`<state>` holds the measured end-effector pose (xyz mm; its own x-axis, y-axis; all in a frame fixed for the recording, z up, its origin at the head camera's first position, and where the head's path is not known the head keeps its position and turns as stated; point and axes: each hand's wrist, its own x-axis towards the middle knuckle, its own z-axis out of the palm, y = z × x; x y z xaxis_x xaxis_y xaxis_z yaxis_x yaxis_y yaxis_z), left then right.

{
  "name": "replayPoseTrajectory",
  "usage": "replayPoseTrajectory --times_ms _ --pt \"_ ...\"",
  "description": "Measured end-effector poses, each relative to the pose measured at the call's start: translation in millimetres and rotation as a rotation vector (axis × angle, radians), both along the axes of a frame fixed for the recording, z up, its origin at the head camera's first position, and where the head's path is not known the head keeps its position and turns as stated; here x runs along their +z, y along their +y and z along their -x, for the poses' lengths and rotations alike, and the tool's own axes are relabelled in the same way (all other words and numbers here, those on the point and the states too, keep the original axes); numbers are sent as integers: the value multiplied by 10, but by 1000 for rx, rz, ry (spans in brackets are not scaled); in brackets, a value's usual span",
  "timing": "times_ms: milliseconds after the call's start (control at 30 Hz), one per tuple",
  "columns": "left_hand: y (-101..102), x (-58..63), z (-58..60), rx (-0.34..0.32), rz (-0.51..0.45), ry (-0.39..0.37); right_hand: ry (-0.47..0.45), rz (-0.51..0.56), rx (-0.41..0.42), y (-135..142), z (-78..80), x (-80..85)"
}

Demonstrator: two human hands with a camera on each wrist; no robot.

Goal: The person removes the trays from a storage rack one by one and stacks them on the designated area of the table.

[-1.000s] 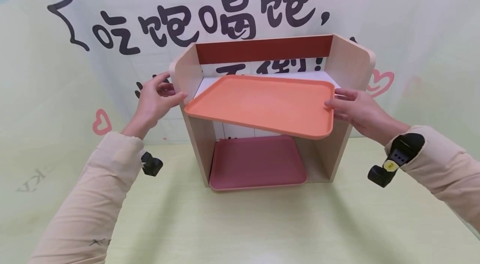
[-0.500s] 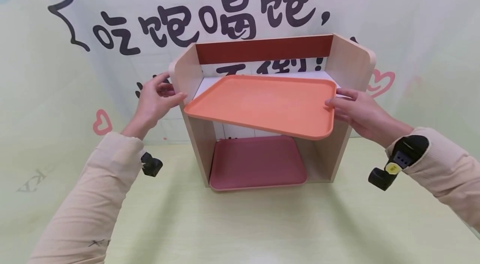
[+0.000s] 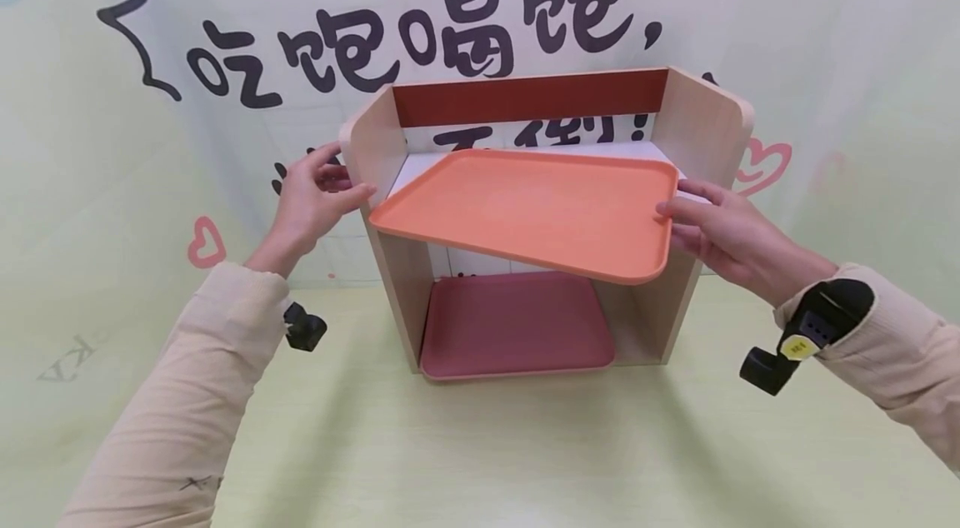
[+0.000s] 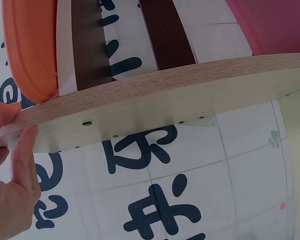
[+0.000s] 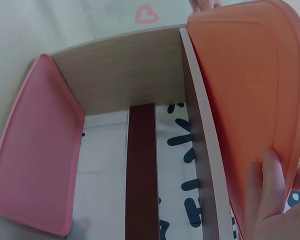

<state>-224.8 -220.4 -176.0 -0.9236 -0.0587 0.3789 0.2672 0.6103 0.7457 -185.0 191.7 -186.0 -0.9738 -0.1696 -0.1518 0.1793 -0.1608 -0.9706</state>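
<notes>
Orange tray sits askew at the upper level of the shelf unit, jutting past its front edge at the right; it should handle as light, stiff and sturdy, perhaps slippery, best taken by the short right rim. There the right grip pinches it, thumb above, fingers beneath; the left grip holds the left side panel. Two trays show, counting the pink tray near the base's front left corner, and one shelf unit.
</notes>
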Motion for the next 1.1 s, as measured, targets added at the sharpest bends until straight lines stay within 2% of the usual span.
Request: replayPoseTrajectory --times_ms 367,667,1100 --pt "-10 -4 -20 -1 -4 -6 -15 103 -16 -44 -59 -9" --pt "-7 24 0 -25 5 1 -29 99 -89 -21 -67 -36" --pt "-19 27 10 -24 -10 -18 -78 185 -120 264 -58 -95"
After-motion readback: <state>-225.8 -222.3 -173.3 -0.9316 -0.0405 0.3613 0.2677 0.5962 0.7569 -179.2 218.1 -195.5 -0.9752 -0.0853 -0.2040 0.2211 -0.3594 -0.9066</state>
